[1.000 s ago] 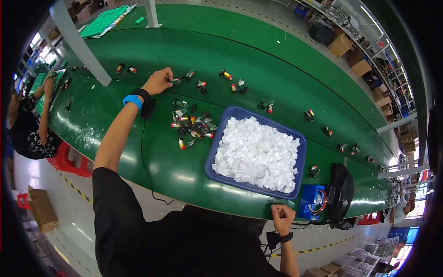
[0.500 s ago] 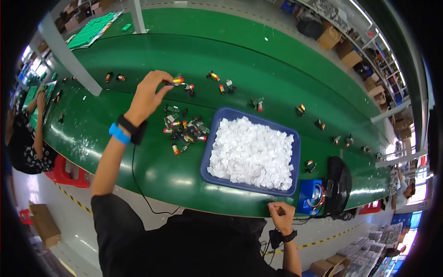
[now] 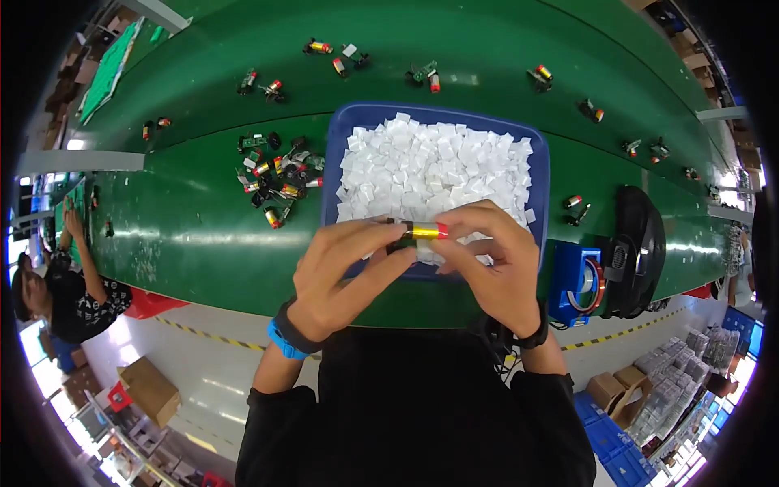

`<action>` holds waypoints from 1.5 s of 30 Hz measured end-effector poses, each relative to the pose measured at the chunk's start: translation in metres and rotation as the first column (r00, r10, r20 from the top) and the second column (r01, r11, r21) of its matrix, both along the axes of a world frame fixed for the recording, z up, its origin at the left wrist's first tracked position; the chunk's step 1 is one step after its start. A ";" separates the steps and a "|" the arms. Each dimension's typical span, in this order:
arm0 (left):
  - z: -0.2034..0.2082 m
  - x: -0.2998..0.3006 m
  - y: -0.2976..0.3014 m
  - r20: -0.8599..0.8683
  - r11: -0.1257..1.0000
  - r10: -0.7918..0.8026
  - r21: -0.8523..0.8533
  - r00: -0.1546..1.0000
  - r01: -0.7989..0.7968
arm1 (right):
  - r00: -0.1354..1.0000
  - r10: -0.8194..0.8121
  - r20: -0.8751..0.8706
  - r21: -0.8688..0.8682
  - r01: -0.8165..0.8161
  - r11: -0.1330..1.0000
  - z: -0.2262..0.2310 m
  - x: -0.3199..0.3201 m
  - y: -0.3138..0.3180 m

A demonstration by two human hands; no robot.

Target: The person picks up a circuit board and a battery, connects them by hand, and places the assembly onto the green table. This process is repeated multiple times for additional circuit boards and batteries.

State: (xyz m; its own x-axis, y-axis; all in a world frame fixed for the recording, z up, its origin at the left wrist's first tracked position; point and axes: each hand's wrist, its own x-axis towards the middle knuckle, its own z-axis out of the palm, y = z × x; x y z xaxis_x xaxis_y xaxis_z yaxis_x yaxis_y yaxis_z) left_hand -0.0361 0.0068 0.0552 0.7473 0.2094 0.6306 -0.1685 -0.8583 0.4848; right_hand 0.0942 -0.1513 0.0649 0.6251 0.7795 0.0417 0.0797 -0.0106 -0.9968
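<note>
Between my two hands is a small yellow cylindrical battery (image 3: 423, 231) with a red end and a dark end, held level above the near side of a blue tray (image 3: 542, 187). My left hand (image 3: 329, 276) is closed on the dark end, and its fingers hide whatever is attached there. Thumb and forefinger of my right hand (image 3: 503, 276) pinch the red end. Many small white square pieces (image 3: 430, 154) fill the tray beneath. Left of the tray lies a pile of batteries with small circuit boards and black parts (image 3: 280, 174).
More battery assemblies (image 3: 422, 75) lie scattered along the green bench (image 3: 211, 252). Right of the tray stand a blue tape dispenser (image 3: 568, 280) and a bulky black case (image 3: 637, 252). A co-worker (image 3: 73, 280) sits at the far left. A grey post (image 3: 81, 161) crosses the bench there.
My left hand has come back from the far scattered assemblies with the battery. The right hand has risen from the bench's near edge to meet it over the tray. The view has shifted.
</note>
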 end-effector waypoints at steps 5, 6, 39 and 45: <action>-0.009 0.013 -0.008 -0.173 0.438 -0.175 -0.895 0.969 -0.081 | 0.996 -0.057 0.069 0.000 0.057 0.998 -0.017 0.018 -0.007; -0.009 0.016 -0.005 -0.184 0.436 -0.178 -0.896 0.967 -0.090 | 0.997 -0.060 0.058 -0.003 0.060 0.998 -0.020 0.022 -0.008; -0.006 0.014 0.005 -0.341 0.350 -0.406 -0.915 0.848 -0.201 | 0.797 0.057 0.601 -0.113 0.013 0.994 -0.027 0.038 -0.001; -0.004 0.011 -0.002 -0.356 0.320 -0.445 -0.920 0.822 -0.226 | 0.581 0.091 0.809 -0.058 -0.076 0.995 -0.023 0.035 -0.010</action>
